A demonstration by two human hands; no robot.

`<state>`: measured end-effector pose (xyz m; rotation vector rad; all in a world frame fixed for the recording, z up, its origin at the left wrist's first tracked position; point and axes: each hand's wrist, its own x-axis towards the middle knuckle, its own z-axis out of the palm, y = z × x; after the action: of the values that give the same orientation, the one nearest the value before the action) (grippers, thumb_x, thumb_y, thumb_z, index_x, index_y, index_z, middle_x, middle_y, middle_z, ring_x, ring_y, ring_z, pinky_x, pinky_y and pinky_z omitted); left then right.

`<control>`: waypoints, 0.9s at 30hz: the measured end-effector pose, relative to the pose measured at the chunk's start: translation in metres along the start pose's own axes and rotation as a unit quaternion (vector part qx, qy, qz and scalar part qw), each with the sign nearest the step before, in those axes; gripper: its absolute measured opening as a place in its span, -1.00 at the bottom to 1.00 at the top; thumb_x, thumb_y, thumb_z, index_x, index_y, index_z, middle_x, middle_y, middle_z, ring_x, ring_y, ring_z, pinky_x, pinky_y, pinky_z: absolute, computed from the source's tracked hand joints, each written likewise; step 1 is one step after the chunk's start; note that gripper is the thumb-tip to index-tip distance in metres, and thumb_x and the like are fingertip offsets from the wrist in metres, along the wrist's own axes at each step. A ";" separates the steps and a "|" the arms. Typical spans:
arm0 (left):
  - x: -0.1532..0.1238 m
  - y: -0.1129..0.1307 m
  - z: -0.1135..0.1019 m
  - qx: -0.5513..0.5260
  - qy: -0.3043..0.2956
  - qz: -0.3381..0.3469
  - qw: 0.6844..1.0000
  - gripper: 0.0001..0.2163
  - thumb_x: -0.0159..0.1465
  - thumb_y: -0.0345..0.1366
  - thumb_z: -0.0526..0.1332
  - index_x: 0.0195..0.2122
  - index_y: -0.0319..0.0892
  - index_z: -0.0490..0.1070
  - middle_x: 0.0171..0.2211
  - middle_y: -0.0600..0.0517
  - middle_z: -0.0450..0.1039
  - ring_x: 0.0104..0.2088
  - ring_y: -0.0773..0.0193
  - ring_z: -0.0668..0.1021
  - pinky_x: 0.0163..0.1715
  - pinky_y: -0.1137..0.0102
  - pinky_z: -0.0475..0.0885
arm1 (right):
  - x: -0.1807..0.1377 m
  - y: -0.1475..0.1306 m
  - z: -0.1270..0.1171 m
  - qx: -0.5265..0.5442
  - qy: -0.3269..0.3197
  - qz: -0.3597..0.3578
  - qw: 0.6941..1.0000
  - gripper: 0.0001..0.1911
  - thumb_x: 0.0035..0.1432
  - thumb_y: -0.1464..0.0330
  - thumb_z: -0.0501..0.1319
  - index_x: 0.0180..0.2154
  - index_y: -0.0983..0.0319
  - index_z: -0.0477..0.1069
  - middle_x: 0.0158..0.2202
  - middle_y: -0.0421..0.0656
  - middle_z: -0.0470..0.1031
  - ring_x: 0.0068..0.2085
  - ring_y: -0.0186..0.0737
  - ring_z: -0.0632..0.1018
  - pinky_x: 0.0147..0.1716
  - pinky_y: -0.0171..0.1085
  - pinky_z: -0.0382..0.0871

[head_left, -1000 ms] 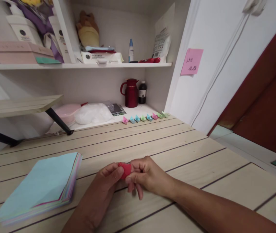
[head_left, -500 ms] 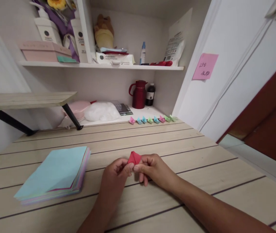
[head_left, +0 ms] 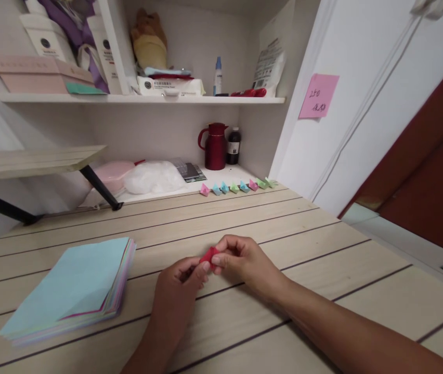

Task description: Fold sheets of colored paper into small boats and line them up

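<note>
Both of my hands pinch a small folded red paper piece (head_left: 208, 256) just above the wooden table (head_left: 323, 270). My left hand (head_left: 178, 291) grips it from the left with thumb and fingertips closed. From the right, my right hand (head_left: 240, 259) holds it with fingers curled around it. Most of the red paper is hidden between the fingers. A stack of coloured paper sheets (head_left: 73, 291), light blue on top, lies to the left of my hands.
A row of several small folded paper figures (head_left: 237, 186) in pink, blue and green stands at the table's far edge. Behind it are a dark red jug (head_left: 214, 147), a dark bottle (head_left: 233, 147) and a white bag (head_left: 153, 176). A pink note (head_left: 318, 96) sticks on the white door.
The red paper was turned and squeezed smaller between my fingers; less of it shows now. Both hands stayed together near the table's middle. The camera view shifted slightly.
</note>
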<state>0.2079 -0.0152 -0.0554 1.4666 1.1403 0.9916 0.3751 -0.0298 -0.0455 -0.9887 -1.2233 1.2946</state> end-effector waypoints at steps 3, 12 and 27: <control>0.000 -0.002 0.003 -0.071 -0.032 -0.005 0.997 -0.73 0.10 -0.06 0.31 -0.55 -0.15 0.49 -0.61 0.11 0.41 -0.53 0.36 0.39 -0.42 0.45 0.28 | 0.002 -0.004 -0.002 0.044 0.005 0.015 0.999 -0.68 -0.05 0.22 0.45 -0.53 0.27 0.38 -0.60 -0.20 0.52 -0.52 -0.29 0.51 -0.40 -0.27 0.36; 0.003 -0.007 0.007 -0.135 -0.027 -0.009 0.990 -0.73 0.07 -0.07 0.36 -0.37 -0.18 0.46 -0.53 0.11 0.44 -0.51 0.37 0.42 -0.40 0.43 0.29 | 0.004 -0.002 -0.012 -0.012 -0.015 0.000 1.000 -0.70 -0.04 0.18 0.43 -0.49 0.27 0.46 -0.54 -0.18 0.53 -0.46 -0.27 0.52 -0.37 -0.27 0.36; 0.004 -0.002 0.001 0.067 0.050 0.026 0.996 -0.81 0.10 -0.12 0.29 -0.40 -0.14 0.44 -0.50 0.09 0.49 -0.46 0.29 0.47 -0.42 0.41 0.32 | 0.004 0.013 -0.004 -0.173 0.014 -0.046 0.984 -0.60 -0.03 0.38 0.40 -0.09 0.17 0.48 -0.19 -0.17 0.49 -0.31 -0.31 0.47 -0.29 -0.30 0.39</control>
<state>0.2094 -0.0117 -0.0572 1.5738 1.2676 1.0520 0.3772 -0.0242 -0.0586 -1.1752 -1.4870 1.0107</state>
